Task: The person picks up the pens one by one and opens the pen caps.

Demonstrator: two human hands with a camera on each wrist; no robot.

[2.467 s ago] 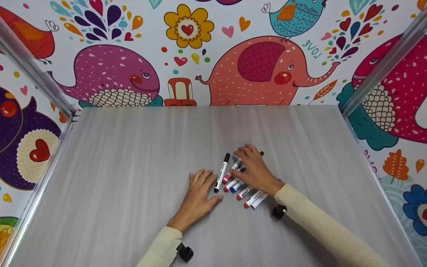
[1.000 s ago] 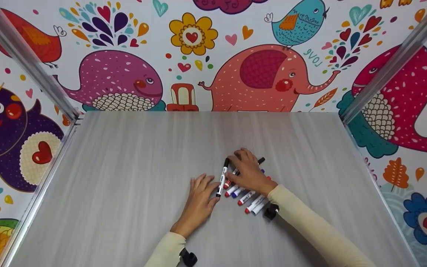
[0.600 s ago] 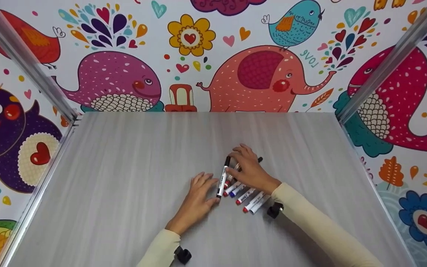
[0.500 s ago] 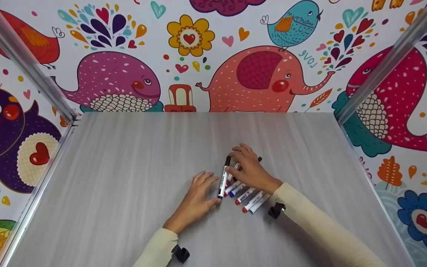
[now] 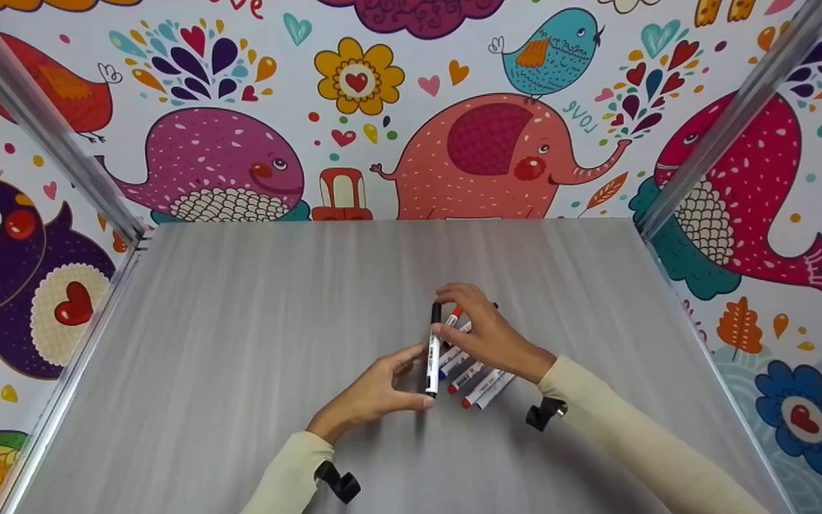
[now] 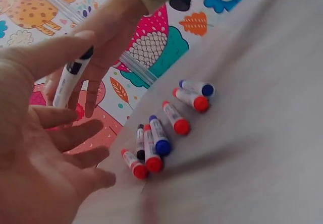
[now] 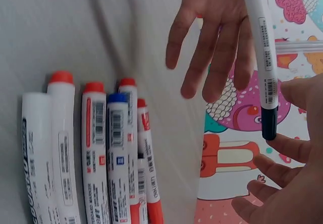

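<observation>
A white marker with a black cap (image 5: 433,360) is raised off the table between both hands, nearly upright in the head view. My right hand (image 5: 486,332) pinches its capped end: in the right wrist view the index fingertip meets the cap's tip and the thumb lies by the barrel. My left hand (image 5: 375,392) holds the other end, thumb against the end and index finger beside the barrel. Its remaining fingers are spread, as the left wrist view shows. Under the right hand lie several white markers with red and blue ends (image 7: 96,133), partly hidden by that hand in the head view.
The markers lie side by side on the grey wood-grain table (image 5: 261,321); a black one (image 6: 141,141) is among them. Behind the table and along both sides stand walls with cartoon animals (image 5: 482,164). Metal rails (image 5: 725,135) run along the corners.
The black-capped marker, earlier lying left of the others, has come up off the table. My left hand has moved in, its thumb now at the marker's lower end. The head view has shifted slightly.
</observation>
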